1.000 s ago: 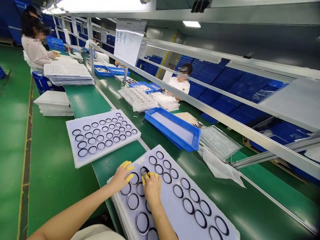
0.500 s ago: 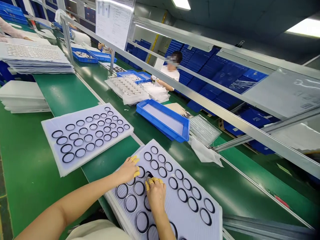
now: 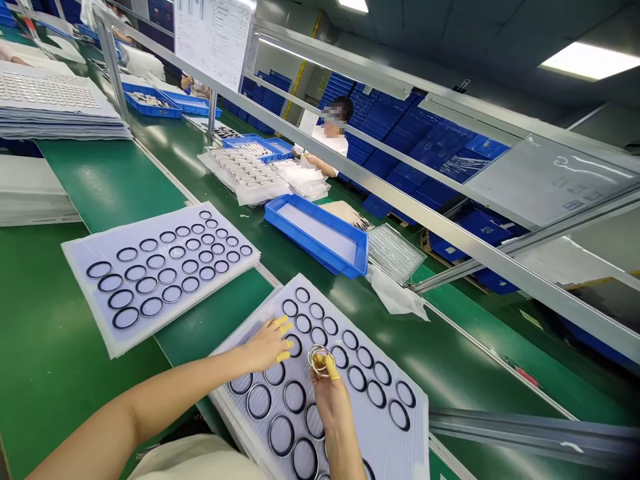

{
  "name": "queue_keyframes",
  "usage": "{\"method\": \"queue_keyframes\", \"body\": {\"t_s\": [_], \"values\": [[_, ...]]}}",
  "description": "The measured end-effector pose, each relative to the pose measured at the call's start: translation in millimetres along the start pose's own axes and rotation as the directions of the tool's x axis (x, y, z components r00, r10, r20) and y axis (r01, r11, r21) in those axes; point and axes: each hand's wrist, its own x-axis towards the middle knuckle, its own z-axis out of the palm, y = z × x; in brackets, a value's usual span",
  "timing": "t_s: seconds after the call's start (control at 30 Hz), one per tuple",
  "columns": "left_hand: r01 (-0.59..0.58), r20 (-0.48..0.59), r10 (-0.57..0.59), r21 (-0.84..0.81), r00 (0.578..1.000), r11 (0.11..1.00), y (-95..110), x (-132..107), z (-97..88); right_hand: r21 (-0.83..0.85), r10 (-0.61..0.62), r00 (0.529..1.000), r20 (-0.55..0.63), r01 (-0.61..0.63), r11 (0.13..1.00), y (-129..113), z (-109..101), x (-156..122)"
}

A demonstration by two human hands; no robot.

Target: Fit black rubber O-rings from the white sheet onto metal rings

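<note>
My right hand (image 3: pixel 331 393) wears yellow finger covers and pinches a shiny metal ring (image 3: pixel 316 349) above the white sheet (image 3: pixel 380 433). A second outline shows against it, so I cannot tell whether it is one ring or two. To its left, my left hand (image 3: pixel 270 343), also in yellow finger covers, hovers with fingers apart, nearest a black-edged ring (image 3: pixel 294 345) on the sheet. Rows of similar rings (image 3: pixel 259 401) lie flat around both hands. My right forearm hides some of those near the front.
Another sheet of rings (image 3: pixel 170 275) lies to the left. Beyond are a blue tray (image 3: pixel 317 233), a clear ribbed tray (image 3: pixel 395 253) and stacked white parts (image 3: pixel 245 170). A metal rail (image 3: pixel 400 193) crosses above the green bench. A co-worker (image 3: pixel 330 137) sits opposite.
My right hand has lifted off the sheet and turned over, bringing the metal ring up into view. My left hand has shifted slightly right. The whole view has swung a little.
</note>
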Motion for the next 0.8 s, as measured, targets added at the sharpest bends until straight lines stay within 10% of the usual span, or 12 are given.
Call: {"method": "queue_keyframes", "body": {"t_s": [0.37,0.6,0.8], "values": [[-0.039,0.072,0.038,0.018,0.997,0.999,-5.1,-2.9,5.8,-0.237,-0.130,0.987,-0.089,0.106,0.966,9.3,-10.0,-6.7],[-0.039,0.071,0.037,0.024,0.997,0.999,2.7,-5.8,6.9,-0.636,-0.393,0.909,0.137,0.385,0.669,19.1,-5.4,-22.4],[-0.113,0.056,0.112,0.010,0.992,0.994,16.0,1.5,21.6,-0.831,-0.433,0.886,0.166,0.362,0.422,26.2,-38.2,-28.0]]}}
